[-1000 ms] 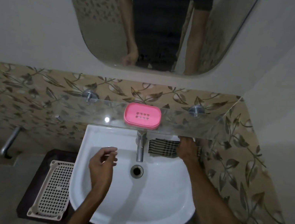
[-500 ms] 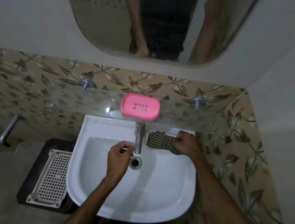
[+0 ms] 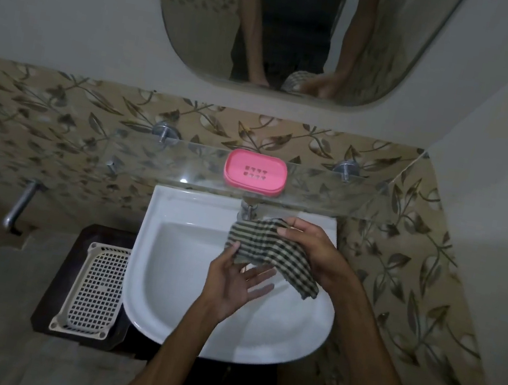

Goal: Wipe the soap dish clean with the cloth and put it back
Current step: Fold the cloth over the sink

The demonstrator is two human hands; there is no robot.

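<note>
Checked cloth (image 3: 272, 256) now lifted over sink (image 3: 164, 278) | right grip (image 3: 313, 252) clutching it | left grip (image 3: 230, 282) splayed underneath

We see the cloth (image 3: 272, 256) hiding most of the tap (image 3: 248, 210) and the drain. The mirror (image 3: 306, 33) runs off the top edge.

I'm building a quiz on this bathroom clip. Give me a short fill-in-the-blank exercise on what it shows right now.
1. The soap dish on the glass shelf is coloured ____.
2. The checked cloth is gripped by the ____ hand.
3. The left hand is open beneath the cloth, above the white ____.

Missing words: pink; right; sink
</note>
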